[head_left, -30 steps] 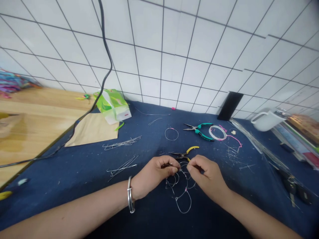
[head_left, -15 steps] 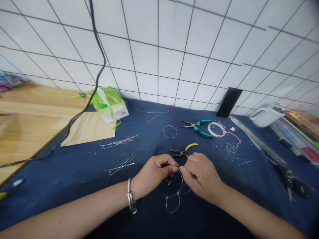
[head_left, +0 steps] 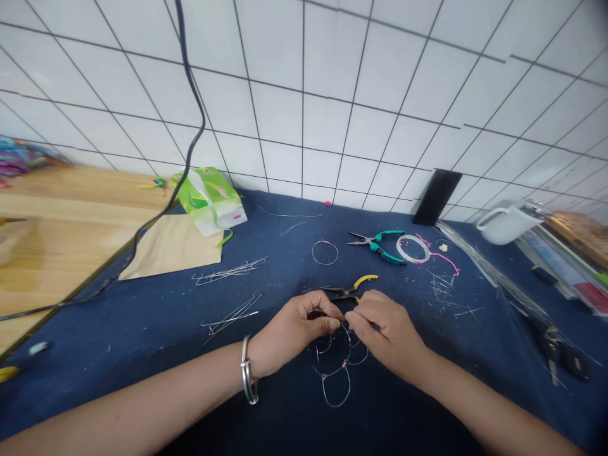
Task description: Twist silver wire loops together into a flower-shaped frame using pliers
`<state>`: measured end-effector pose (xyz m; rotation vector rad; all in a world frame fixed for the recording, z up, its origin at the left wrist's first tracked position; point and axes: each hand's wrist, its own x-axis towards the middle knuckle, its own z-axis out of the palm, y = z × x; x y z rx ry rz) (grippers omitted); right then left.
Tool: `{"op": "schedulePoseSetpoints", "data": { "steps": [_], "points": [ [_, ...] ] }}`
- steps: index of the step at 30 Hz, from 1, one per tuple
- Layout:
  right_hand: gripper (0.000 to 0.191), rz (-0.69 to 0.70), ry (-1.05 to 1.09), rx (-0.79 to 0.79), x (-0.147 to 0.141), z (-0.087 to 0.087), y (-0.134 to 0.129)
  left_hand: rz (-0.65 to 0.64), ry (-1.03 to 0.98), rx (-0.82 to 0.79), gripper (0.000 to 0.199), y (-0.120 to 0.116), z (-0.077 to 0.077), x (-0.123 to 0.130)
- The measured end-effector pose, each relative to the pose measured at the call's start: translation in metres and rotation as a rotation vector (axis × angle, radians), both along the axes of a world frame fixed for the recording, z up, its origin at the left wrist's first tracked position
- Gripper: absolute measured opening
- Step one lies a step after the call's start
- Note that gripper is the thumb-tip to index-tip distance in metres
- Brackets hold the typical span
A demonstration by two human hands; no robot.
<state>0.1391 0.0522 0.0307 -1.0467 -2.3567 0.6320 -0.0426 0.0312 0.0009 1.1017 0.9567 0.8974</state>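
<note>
Both hands meet at the front middle of the blue cloth, fingertips almost touching. My left hand [head_left: 304, 323], with a silver bangle [head_left: 246, 370] on its wrist, pinches a piece of thin wirework between thumb and forefinger. My right hand [head_left: 387, 329] pinches the same work just to the right; the exact spot is hidden by the fingers. Below them hang linked wire loops [head_left: 336, 405] with small pink beads [head_left: 345, 364] at a joint. Right behind the fingers lie yellow-handled pliers [head_left: 349, 293], partly covered by my right hand.
Teal-handled pliers [head_left: 380, 245] lie beside a white ring-shaped spool [head_left: 412, 248] with pink cord. A wire ring [head_left: 325, 253], bent wires [head_left: 232, 271] and wire scraps [head_left: 441, 288] are spread about. A white mug [head_left: 508, 223] stands right; a black cable [head_left: 194, 139] hangs left.
The dangling wire loops have swung slightly to the right. Both hands keep their pinch, with the right fingertips shifted a little.
</note>
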Motion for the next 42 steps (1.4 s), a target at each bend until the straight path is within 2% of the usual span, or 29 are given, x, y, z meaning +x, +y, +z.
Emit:
{"op": "schedulePoseSetpoints", "data": {
  "steps": [4, 7, 13, 19, 21, 26, 31, 36, 39, 42],
  "points": [
    [0.031, 0.138, -0.084, 0.159, 0.003, -0.003, 0.003, -0.138, -0.103, -0.095, 0.013, 0.007, 0.003, -0.008],
    [0.031, 0.182, -0.108, 0.141, 0.003, 0.001, 0.004, -0.172, -0.106, -0.081, 0.012, 0.009, 0.004, -0.01],
    [0.016, 0.077, -0.114, -0.049, 0.003, 0.01, 0.003, 0.01, 0.102, 0.137, 0.009, 0.008, -0.002, -0.007],
    [0.015, 0.007, -0.057, 0.114, -0.001, 0.005, -0.006, 0.199, 0.408, 0.372, 0.004, 0.002, -0.002, -0.006],
    [0.013, -0.019, -0.047, 0.053, -0.003, 0.007, -0.008, 0.218, 0.46, 0.404, 0.002, 0.0, -0.002, -0.005],
    [0.014, -0.141, -0.04, -0.29, -0.005, 0.015, -0.006, 0.159, 0.464, 0.445, 0.013, -0.002, 0.0, -0.004],
    [0.015, -0.184, -0.022, -0.38, -0.006, 0.011, -0.009, 0.17, 0.461, 0.339, 0.005, -0.003, -0.001, -0.002],
    [0.011, -0.233, -0.043, -0.261, -0.01, 0.005, -0.023, 0.213, 0.36, 0.187, 0.004, -0.009, -0.007, 0.002],
    [0.01, -0.237, -0.037, -0.18, -0.008, 0.004, -0.025, 0.162, 0.243, 0.131, 0.003, -0.011, -0.005, 0.003],
    [0.011, -0.246, 0.005, -0.174, -0.002, 0.002, -0.02, 0.063, 0.051, 0.053, 0.011, -0.012, 0.0, 0.003]
  ]
}}
